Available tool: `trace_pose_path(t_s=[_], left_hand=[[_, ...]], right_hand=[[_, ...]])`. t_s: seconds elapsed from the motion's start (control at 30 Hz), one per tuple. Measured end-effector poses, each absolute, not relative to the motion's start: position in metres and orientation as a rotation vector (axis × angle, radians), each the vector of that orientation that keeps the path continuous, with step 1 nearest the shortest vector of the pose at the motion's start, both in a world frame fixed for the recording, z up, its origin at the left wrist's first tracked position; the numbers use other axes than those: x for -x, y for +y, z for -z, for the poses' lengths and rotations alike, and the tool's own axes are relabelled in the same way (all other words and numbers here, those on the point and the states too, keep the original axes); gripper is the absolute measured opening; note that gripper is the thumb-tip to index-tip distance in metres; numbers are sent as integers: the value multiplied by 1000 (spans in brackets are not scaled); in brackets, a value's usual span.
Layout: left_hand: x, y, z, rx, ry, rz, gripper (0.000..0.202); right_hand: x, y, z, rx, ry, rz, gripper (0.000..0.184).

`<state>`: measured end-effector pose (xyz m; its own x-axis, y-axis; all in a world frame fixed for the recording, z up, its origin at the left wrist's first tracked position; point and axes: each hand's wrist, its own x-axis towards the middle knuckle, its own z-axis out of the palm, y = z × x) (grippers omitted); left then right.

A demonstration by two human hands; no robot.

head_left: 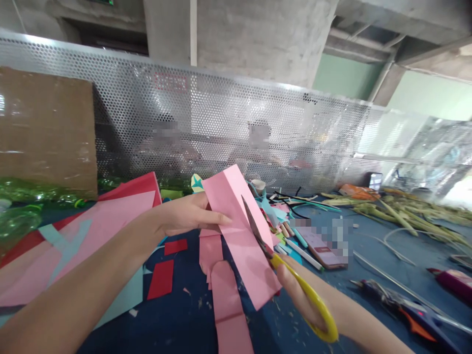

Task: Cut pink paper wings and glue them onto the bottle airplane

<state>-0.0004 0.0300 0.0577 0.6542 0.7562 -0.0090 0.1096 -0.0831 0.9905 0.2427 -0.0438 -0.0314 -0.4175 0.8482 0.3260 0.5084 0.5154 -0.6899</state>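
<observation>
My left hand (pixel 190 215) pinches the left edge of a folded pink paper strip (pixel 241 236) and holds it above the blue table (pixel 184 319). My right hand (pixel 300 292) grips yellow-handled scissors (pixel 291 275). Their blades lie open against the right side of the pink strip, around its middle. More pink strips (pixel 226 305) lie on the table under the held paper.
Large pink and red sheets (pixel 92 231) cover the left of the table, with small red cut pieces (pixel 162 278). A phone (pixel 322 248), pens, a glue gun (pixel 409 307) and green stalks (pixel 413 211) lie to the right. A perforated metal screen (pixel 221 123) stands behind.
</observation>
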Motion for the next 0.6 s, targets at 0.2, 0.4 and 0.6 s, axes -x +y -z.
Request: trace_pose_path(t_s=[0.2,0.4,0.6], left_hand=[[-2,29,-58,-1715,601,-644,24],[-19,30,-47,-1640,669,-1090,35],[-21,30,-42,-1717,702,-1213,36]], right_hand=[[-236,-44,17,1136,-2211,-497,69],[-236,-47,18,1179,-2194,-471,72],[-233,-46,15,1064,-2216,-415,60]])
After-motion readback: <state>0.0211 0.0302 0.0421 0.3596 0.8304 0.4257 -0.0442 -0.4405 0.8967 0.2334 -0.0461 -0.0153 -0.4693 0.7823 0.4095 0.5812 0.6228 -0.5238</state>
